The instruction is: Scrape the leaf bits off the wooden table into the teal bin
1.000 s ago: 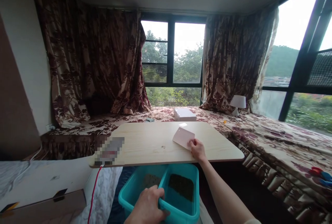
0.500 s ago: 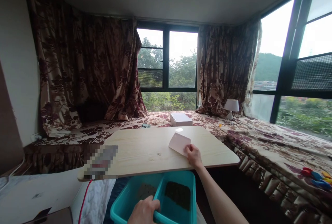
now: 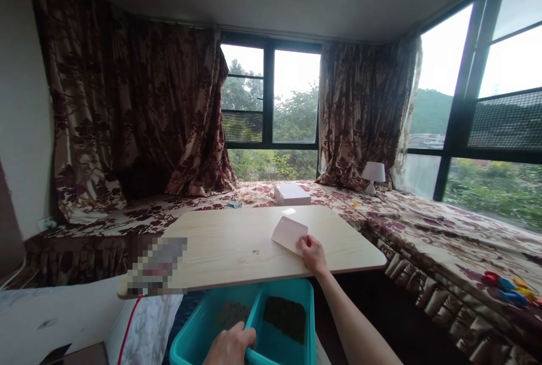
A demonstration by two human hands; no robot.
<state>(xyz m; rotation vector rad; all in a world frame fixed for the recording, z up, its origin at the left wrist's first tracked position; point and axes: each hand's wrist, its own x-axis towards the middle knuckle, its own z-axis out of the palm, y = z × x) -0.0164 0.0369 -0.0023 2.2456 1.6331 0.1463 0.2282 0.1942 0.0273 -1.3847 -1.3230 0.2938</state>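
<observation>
My right hand (image 3: 313,253) is closed on the near right corner of a thin, pale pinkish-white sheet (image 3: 290,234), which it holds tilted over the light wood tabletop (image 3: 228,229). Below the table's near edge, my left hand (image 3: 232,344) grips the divider of a teal two-compartment bin (image 3: 308,320). Dark greenish-brown material (image 3: 284,318) covers part of the bin's right compartment floor. A greyish patch with small specks (image 3: 234,312) shows in the left compartment, partly behind my left hand. A few crumbs (image 3: 256,252) lie on the tabletop left of the sheet.
A blurred-out flat device (image 3: 158,266) with a red cable (image 3: 130,328) lies at the table's left end. Behind the table are a white box (image 3: 292,194) and a small lamp (image 3: 373,176) on the floral-covered ledge. Colourful toy-like pieces (image 3: 512,290) lie at right.
The whole view has shifted slightly, so everything appears a little further left. Both hands keep their holds on the sheet and the bin divider.
</observation>
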